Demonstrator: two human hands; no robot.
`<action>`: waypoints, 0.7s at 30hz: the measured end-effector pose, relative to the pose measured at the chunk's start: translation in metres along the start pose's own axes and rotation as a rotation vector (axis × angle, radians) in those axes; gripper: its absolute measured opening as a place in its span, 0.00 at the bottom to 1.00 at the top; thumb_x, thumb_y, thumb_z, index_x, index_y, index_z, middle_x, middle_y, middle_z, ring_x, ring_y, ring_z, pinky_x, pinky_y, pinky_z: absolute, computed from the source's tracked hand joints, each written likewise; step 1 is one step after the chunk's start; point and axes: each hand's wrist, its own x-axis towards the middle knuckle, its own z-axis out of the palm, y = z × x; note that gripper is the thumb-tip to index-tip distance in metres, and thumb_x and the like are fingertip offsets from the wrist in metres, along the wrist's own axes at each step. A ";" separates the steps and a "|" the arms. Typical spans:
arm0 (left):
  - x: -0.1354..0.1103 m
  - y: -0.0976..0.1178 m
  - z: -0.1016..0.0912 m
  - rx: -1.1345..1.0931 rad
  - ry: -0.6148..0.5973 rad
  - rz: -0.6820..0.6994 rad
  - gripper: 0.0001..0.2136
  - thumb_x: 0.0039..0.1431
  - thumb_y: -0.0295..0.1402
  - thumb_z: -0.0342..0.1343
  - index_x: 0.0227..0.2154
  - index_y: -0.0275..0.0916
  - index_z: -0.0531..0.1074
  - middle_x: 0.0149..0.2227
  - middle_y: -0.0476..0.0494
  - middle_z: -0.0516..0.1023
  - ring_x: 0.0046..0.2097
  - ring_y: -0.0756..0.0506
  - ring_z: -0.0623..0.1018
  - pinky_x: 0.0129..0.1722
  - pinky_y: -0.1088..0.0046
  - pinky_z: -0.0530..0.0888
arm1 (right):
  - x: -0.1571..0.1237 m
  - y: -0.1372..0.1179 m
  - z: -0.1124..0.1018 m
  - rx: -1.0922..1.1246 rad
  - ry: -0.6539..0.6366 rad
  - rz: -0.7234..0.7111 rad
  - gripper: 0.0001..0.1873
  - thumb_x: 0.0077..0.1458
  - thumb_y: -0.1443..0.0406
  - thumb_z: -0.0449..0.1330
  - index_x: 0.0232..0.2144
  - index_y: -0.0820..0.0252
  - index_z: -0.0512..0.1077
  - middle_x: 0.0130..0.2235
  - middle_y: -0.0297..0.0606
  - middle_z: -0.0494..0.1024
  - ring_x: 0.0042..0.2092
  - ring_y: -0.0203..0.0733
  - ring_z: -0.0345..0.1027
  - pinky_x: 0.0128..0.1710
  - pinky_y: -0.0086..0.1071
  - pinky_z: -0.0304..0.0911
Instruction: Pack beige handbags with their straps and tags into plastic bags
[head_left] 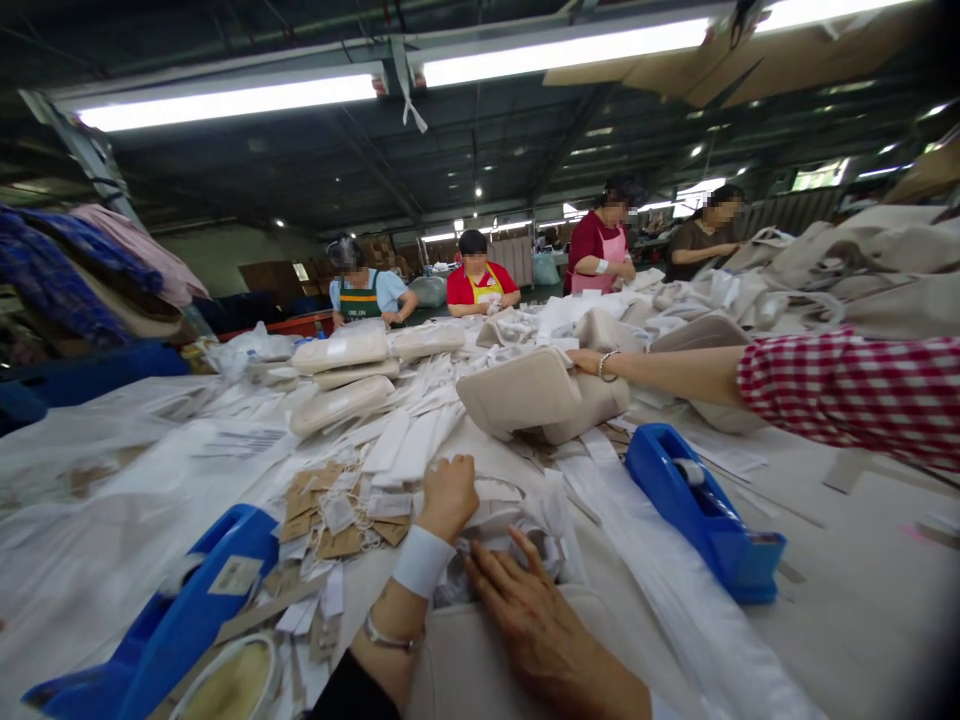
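Note:
A beige bag [461, 665] lies right in front of me, with crumpled clear plastic and pale material bunched at its far end. My left hand [450, 495], a white band around its wrist, is closed above that far end; whatever its curled fingers hold is hidden. Close beside it, my right hand [529, 620] rests over the bag's upper part, fingers stretched out and thumb apart. Brown and white hang tags [330, 510] with strings are heaped to the left of my left hand. Several white paper strips [405, 445] lie just beyond it.
Blue tape dispensers stand at left [202, 590] and right [697, 510]. Flat plastic bags [660, 570] run along the right. From the right, another person's hand [589, 362] in a checked sleeve touches a beige bag [517, 395]. Several people sit or stand across the piled table.

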 end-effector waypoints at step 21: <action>0.032 0.023 0.057 -0.291 -0.123 0.364 0.15 0.61 0.28 0.50 0.48 0.43 0.74 0.50 0.43 0.79 0.52 0.42 0.76 0.49 0.65 0.72 | -0.004 0.036 0.048 -0.247 0.371 -0.294 0.26 0.56 0.75 0.45 0.53 0.61 0.69 0.50 0.45 0.78 0.51 0.45 0.70 0.66 0.52 0.37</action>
